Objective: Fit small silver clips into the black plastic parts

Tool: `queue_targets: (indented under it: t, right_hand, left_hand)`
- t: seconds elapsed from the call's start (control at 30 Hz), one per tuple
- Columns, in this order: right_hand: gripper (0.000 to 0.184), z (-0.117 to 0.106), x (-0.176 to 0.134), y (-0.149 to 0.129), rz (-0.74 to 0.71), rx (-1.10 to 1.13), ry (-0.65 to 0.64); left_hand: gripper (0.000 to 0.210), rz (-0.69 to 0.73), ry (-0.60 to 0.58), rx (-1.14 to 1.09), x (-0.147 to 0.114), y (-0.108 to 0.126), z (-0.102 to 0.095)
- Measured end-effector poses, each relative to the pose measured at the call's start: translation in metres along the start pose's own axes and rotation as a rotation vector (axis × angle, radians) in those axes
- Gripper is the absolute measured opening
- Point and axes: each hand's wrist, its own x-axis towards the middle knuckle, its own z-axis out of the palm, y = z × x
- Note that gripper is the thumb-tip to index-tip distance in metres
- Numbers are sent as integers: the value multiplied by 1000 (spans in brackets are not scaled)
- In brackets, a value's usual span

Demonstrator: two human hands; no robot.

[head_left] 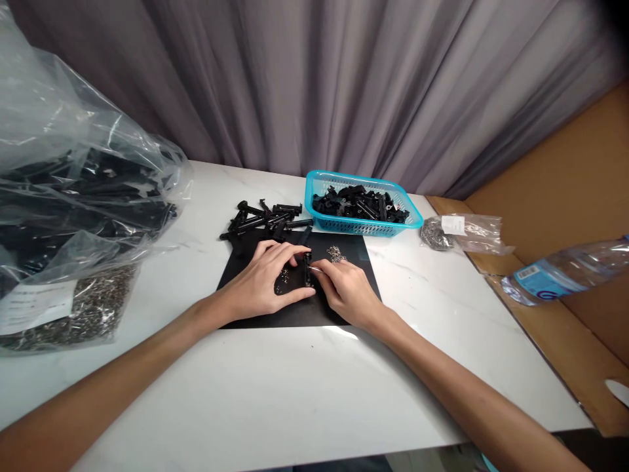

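The left hand (263, 278) holds a slim black part (308, 270) between thumb and fingers over the black mat (265, 318); the right hand (350, 292) pinches something thin and shiny (317, 268) against it. Looks like fine fitting, calling for steadiness. Small metal pieces (335, 252) lie near; farther right, a blue basket (363, 228).

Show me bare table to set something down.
Free: the table between the forearms, nearer than the mat; also right of the mat, between basket, small bag and right forearm. Crowded: beyond the left hand, where parts pile beside the basket, and far left, under bags.
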Motion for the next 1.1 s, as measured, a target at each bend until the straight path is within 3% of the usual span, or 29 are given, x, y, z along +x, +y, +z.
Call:
queue_targets:
  t: [0.77,1.0,1.1]
  right_hand:
    - [25,-1,0,2,86,178,5]
    - [29,-6,2,0,142,455,26]
    - [35,-8,1,-1,164,527,-39]
  left_hand:
    - [61,59,-6,14,0,4,-1]
    - [61,55,2,24,0,4,0]
    - [60,51,24,44,0,4,1]
